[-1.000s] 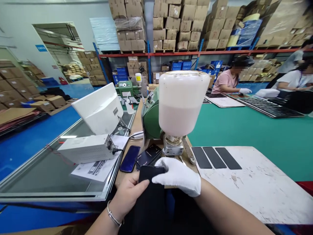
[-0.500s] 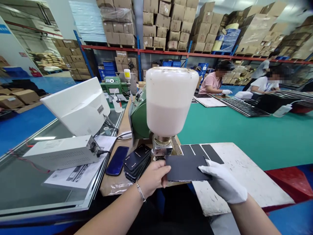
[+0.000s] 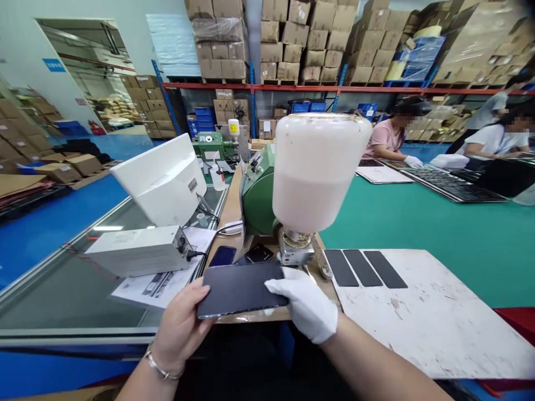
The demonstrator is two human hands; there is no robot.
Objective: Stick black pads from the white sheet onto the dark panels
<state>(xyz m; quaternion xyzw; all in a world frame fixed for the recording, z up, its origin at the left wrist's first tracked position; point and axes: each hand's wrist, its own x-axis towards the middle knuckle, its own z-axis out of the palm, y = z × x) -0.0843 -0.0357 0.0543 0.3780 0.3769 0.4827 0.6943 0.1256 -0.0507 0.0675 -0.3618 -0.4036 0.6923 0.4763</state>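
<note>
Between my two hands is a flat dark rectangular panel [image 3: 242, 287], held in front of me by its short ends. My bare left hand [image 3: 184, 312] grips its left end, thumb on top. On the right end, my white-gloved right hand [image 3: 307, 303] has its thumb on the top face and its other fingers beneath, mostly hidden. Behind the panel stands a green machine [image 3: 261, 195] with a big translucent bottle [image 3: 320, 172] upside down on its metal head [image 3: 296, 250]. A stack of black plates [image 3: 259, 253] is partly covered by the panel.
Several dark panels [image 3: 361, 268] lie on a white board [image 3: 418, 312] at right. A dark blue phone-like slab [image 3: 223, 256], a white monitor [image 3: 163, 184] and a grey power box [image 3: 140, 250] are at left. Co-workers sit across the green table [image 3: 401, 217].
Both hands have carried the panel left, away from the machine's head, so it now covers much of the plate stack. The camera view has turned slightly left.
</note>
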